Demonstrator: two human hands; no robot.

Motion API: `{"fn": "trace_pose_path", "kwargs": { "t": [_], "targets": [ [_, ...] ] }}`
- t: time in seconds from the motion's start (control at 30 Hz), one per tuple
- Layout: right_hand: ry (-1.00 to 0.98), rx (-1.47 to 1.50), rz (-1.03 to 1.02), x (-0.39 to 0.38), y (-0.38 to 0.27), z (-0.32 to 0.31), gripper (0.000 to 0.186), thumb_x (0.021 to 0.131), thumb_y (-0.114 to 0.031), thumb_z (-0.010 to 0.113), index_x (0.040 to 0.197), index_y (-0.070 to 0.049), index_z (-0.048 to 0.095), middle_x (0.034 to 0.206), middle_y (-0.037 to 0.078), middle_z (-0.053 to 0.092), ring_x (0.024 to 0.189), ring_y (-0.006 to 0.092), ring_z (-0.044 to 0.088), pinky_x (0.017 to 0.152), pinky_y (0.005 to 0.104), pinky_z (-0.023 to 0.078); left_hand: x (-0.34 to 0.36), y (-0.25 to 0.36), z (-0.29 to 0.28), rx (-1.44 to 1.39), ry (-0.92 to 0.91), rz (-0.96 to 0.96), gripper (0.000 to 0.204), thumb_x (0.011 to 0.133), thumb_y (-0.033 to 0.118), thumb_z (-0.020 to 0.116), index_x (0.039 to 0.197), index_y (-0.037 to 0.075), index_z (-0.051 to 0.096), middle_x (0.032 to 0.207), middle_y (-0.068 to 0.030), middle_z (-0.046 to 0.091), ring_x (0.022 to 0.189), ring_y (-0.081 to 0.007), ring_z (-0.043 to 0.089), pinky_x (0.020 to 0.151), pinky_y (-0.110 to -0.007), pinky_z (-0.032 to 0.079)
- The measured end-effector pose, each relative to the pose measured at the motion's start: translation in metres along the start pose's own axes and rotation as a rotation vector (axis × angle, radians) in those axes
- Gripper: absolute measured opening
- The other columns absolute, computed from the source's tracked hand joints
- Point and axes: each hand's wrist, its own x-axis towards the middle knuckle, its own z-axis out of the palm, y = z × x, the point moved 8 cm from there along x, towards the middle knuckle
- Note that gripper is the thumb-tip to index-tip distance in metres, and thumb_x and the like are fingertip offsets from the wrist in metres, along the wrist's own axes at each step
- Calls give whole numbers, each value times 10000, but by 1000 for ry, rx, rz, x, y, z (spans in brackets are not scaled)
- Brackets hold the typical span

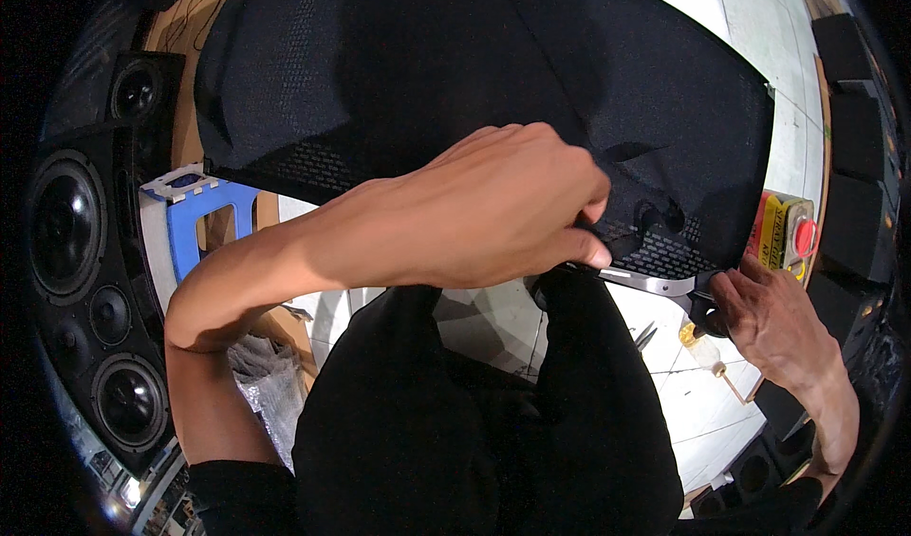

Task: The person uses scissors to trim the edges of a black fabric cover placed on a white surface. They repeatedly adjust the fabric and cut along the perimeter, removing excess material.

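Observation:
A large black cloth (446,52) with patterned patches covers a panel across the upper middle. My left hand (503,204) is closed, pinching a bunched part of the cloth near its lower edge, with my forearm stretched across it from the left. My right hand (769,318) is closed on the black handles of large scissors (664,284) at the cloth's lower right corner. Their silver blades point left along the edge, toward my left thumb; their tips are hidden.
Speakers (66,223) line the far left, beside a blue plastic stool (220,194) and bubble wrap (261,394). A red-yellow can (783,232), a brush (707,356) and pliers (645,337) are at the right on the tiled floor (683,413). Black boxes (854,138) stand along the right.

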Motion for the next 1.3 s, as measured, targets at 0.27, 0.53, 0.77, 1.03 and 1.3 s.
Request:
{"fn": "trace_pose_path", "kwargs": {
  "t": [0.27, 0.53, 0.77, 1.03, 1.3],
  "targets": [
    [3, 103, -12, 0, -4, -11, 178, 840, -95, 742, 943, 9, 641, 859, 150, 681, 904, 320, 664, 777, 377, 556, -15, 22, -2, 201, 107, 202, 171, 849, 195, 740, 883, 28, 729, 821, -98, 675, 837, -276, 661, 746, -415, 513],
    [-73, 258, -100, 14, 2, -4, 191, 806, -54, 765, 940, 34, 661, 855, 156, 703, 854, 300, 689, 745, 382, 581, -8, -15, 12, 16, 51, 50, 121, 852, 134, 715, 836, 14, 716, 793, -105, 668, 791, -272, 652, 721, -416, 502],
    [-97, 174, -9, 6, -1, -5, 199, 821, -109, 769, 928, 1, 642, 857, 139, 693, 885, 286, 681, 724, 382, 562, -5, -11, 10, -9, 34, 101, 122, 853, 123, 706, 803, 13, 690, 767, -99, 650, 777, -271, 650, 714, -414, 490],
    [-69, 155, -11, 5, 3, -4, 268, 815, -198, 791, 938, -8, 647, 907, 127, 699, 913, 286, 675, 745, 399, 557, -8, -11, 9, -2, 89, 111, 115, 846, 123, 704, 803, 19, 680, 766, -108, 638, 804, -288, 644, 734, -421, 486],
    [-115, 169, -5, 14, 0, -8, 261, 805, -166, 792, 944, 2, 649, 890, 128, 698, 915, 306, 678, 740, 402, 563, -8, -21, 16, -174, 122, 118, 111, 846, 126, 709, 805, 27, 682, 777, -103, 644, 808, -285, 644, 740, -422, 488]
  ]
}}
